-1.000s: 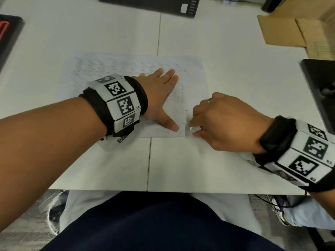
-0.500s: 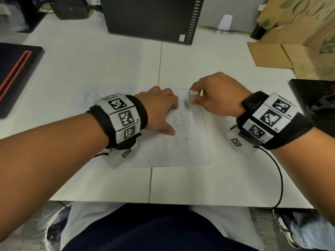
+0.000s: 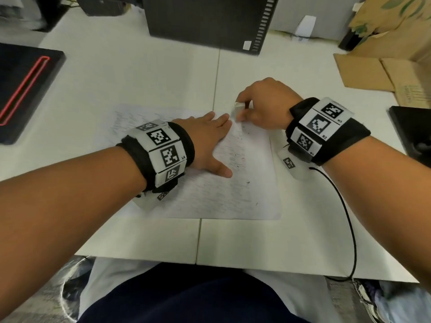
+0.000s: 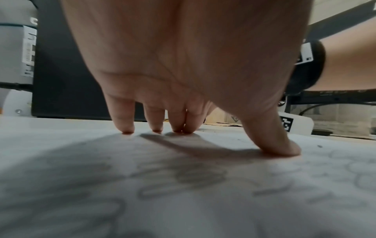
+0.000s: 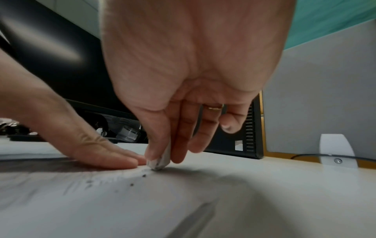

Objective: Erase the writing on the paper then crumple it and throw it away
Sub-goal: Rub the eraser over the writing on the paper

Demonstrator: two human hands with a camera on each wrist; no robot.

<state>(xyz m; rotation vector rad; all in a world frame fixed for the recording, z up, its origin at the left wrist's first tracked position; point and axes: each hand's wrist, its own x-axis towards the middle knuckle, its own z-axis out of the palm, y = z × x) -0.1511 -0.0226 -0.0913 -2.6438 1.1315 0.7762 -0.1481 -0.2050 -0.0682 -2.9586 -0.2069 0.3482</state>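
A white sheet of paper covered in pencil writing lies flat on the white table. My left hand rests flat on the paper with straight, spread fingers and the thumb pressed down, holding the sheet still. My right hand pinches a small white eraser between thumb and fingers at the paper's far right corner. In the right wrist view the eraser tip touches the sheet right beside my left fingertips, with dark eraser crumbs scattered near it.
A black computer case stands at the back of the table. A black device with a red stripe lies at the left. Cardboard sits at the back right, a dark object at the right edge. A black cable trails from my right wrist.
My right hand with the eraser went from the paper's near edge to its far right corner. My left hand stayed flat on the sheet. The head view tilted upward.
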